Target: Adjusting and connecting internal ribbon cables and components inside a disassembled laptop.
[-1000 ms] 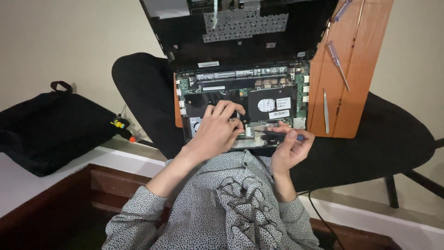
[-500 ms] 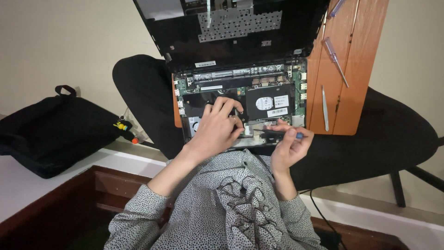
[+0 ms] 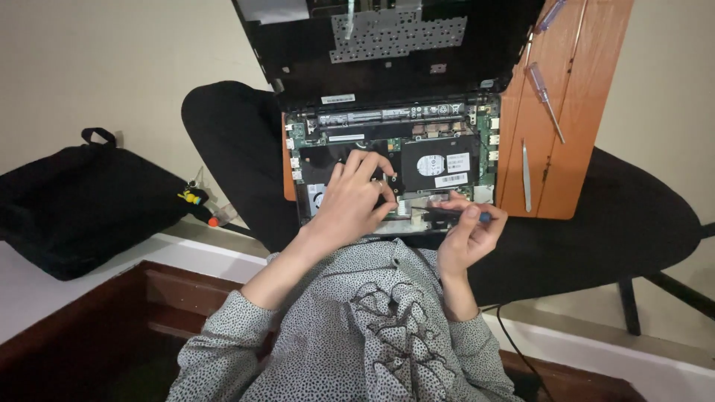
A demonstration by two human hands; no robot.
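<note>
- Nearest the camera: patterned grey sleeves (image 3: 350, 335) of the person at work, both forearms reaching forward over the lap.
- Right hand (image 3: 469, 234): fingers curled closed around a small dark-shafted screwdriver with a blue end (image 3: 456, 214), held roughly level, its tip pointing toward the left hand at the front edge of the board.
- Left hand (image 3: 350, 201): fingers spread and bent, fingertips pressing on the black inner cover; whether they pinch anything cannot be told.
- Work item: opened black laptop with exposed green circuit board (image 3: 395, 167), lying on a black chair seat (image 3: 596, 238) just ahead of the hands, its black lid panel (image 3: 387, 45) tipped up behind.
- Beside it, to the right: an orange-brown wooden board (image 3: 566, 112) carrying loose clear-handled screwdrivers (image 3: 545, 91) and slim metal tweezers (image 3: 526, 175).
- Far left: black fabric bag (image 3: 82, 201) on a white ledge.
- Risk, judged: the driver tip may slip and scratch the bare board, given the hand-held grip; a freed screw could drop off the seat; tools may slide off the tilted board.
</note>
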